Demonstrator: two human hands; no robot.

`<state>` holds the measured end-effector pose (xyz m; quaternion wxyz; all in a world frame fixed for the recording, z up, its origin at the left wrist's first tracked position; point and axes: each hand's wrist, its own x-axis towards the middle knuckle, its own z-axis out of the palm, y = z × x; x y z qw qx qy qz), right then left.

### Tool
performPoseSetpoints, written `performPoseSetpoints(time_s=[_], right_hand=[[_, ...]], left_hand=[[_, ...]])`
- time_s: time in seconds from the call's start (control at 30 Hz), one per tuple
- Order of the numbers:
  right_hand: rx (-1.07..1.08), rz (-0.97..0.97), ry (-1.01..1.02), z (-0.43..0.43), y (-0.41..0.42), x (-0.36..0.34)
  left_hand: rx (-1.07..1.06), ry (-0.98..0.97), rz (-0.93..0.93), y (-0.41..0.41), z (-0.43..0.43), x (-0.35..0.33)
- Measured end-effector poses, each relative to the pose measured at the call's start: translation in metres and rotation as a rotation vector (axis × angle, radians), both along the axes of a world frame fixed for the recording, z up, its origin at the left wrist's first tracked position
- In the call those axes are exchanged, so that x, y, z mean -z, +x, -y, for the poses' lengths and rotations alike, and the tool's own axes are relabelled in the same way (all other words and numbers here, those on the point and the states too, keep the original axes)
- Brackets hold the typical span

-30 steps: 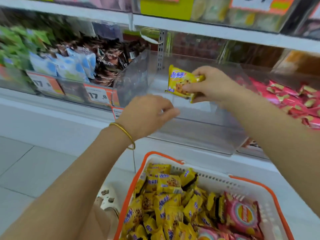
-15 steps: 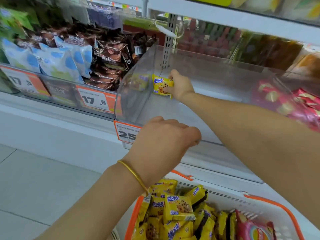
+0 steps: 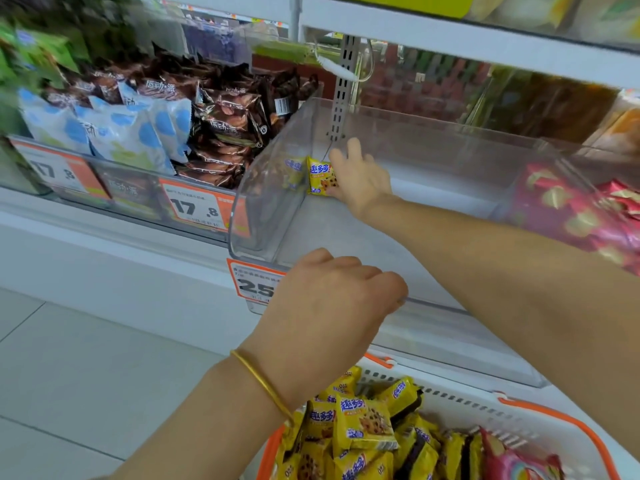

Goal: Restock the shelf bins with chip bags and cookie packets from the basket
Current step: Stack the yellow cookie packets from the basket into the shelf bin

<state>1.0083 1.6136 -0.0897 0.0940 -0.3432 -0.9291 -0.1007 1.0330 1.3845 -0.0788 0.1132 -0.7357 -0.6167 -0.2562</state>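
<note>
Far inside a clear shelf bin (image 3: 263,202), at its left corner, the right hand (image 3: 362,180) props one yellow cookie packet (image 3: 320,174) upright, fingers (image 3: 354,148) spread nearly straight against it. The left hand (image 3: 329,303) curls over the bin's near rim. Restocking looks barely begun (this packet is the bin's only one); the basket (image 3: 512,403) below holds many more.

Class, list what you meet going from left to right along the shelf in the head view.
Blue-and-white bags, brown packets, clear bin's side wall, yellow cookie packet, right hand, red packets.
</note>
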Motion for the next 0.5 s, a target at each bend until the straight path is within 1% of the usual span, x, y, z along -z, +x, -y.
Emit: performPoseSetpoints(time_s=[0.1,0.17,0.2,0.23,0.27,0.3,0.33,0.37,0.43,0.5], right_hand=[[0.036,0.005,0.012,0.017,0.011,-0.03],[-0.015,-0.081,0.024,0.043,0.039,-0.063],[-0.07,-0.176,-0.027,0.063,0.062,-0.078],[-0.135,-0.303,-0.126,0.086,0.091,-0.089],[-0.211,-0.409,-0.259,0.113,0.124,-0.096],[-0.279,-0.445,-0.382,0.141,0.156,-0.095],[-0.31,-0.409,-0.476,0.167,0.183,-0.083],[-0.3,-0.32,-0.544,0.187,0.203,-0.062],[-0.228,-0.048,-0.621,0.207,0.215,-0.009],[-0.111,0.221,-0.651,0.201,0.205,0.048]], left_hand=[[-0.005,0.037,0.061,0.001,0.011,-0.008],[0.02,0.142,0.072,0.005,0.022,-0.019],[0.046,0.187,0.085,0.008,0.029,-0.023],[0.076,0.208,0.11,0.011,0.036,-0.023],[0.094,0.196,0.141,0.014,0.043,-0.021],[0.085,0.15,0.162,0.017,0.05,-0.016],[0.047,0.077,0.164,0.021,0.056,-0.007],[-0.018,-0.006,0.146,0.023,0.06,0.002],[-0.144,-0.181,0.111,0.029,0.064,0.022],[-0.229,-0.325,0.153,0.03,0.062,0.038]])
